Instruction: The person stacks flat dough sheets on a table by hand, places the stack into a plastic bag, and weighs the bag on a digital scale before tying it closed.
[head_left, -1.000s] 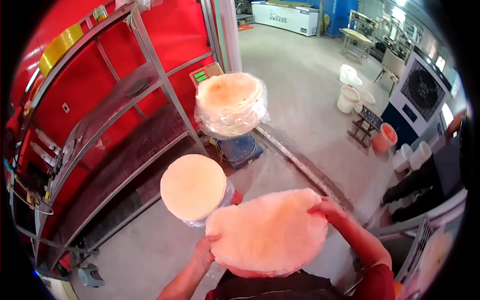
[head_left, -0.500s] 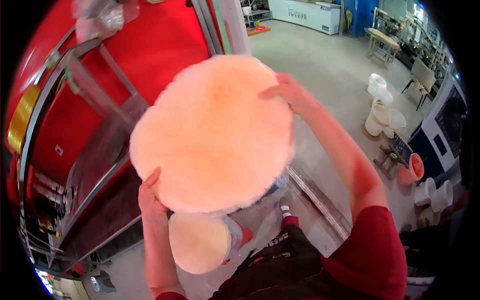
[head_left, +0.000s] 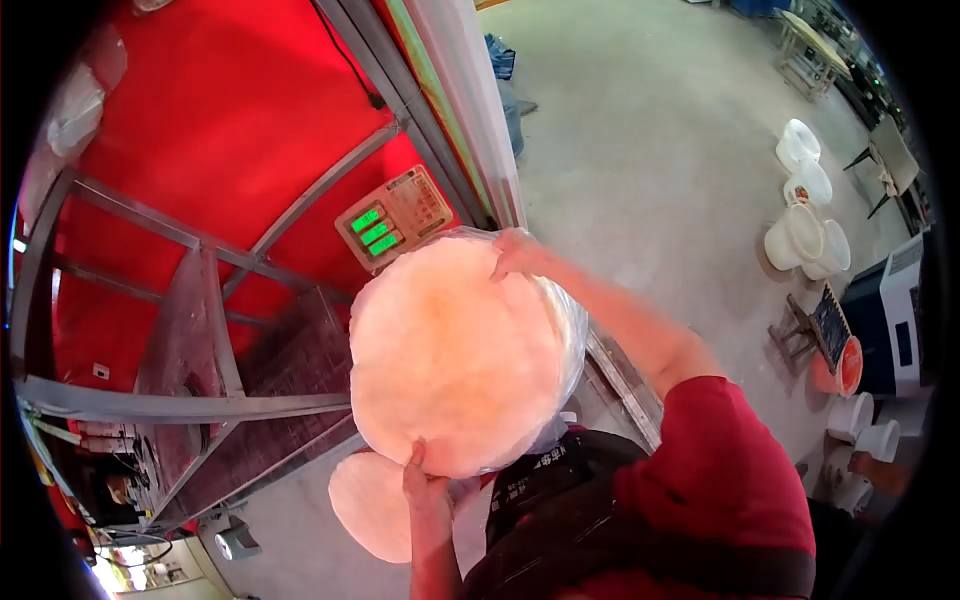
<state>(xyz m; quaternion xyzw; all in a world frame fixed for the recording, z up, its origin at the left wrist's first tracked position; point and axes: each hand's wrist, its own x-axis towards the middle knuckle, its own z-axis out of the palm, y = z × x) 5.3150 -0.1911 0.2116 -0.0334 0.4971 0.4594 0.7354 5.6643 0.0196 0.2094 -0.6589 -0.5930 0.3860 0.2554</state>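
A large, pale round flatbread (head_left: 450,350) fills the middle of the view. My right hand (head_left: 525,257) pinches its upper right edge, thumb on top and fingers under the rim. My left hand (head_left: 424,487) grips the lower edge with the thumb on the upper face. Clear plastic (head_left: 575,335) shows along the flatbread's right side, beneath it. Below and to the left, a second pale round (head_left: 372,508) is partly hidden by the first one and my left hand. Just beyond the flatbread is a scale (head_left: 397,215) with lit green displays.
A grey metal frame (head_left: 200,405) stands at left before a red surface (head_left: 230,110). White buckets (head_left: 795,240), a red-orange bucket (head_left: 838,370) and a chair (head_left: 890,160) stand on the floor at right. Another person's hand (head_left: 880,472) shows at the far right.
My view has swung left and down, bringing the scale into sight. Both hands have carried the flatbread toward the scale, and plastic now shows under its right side.
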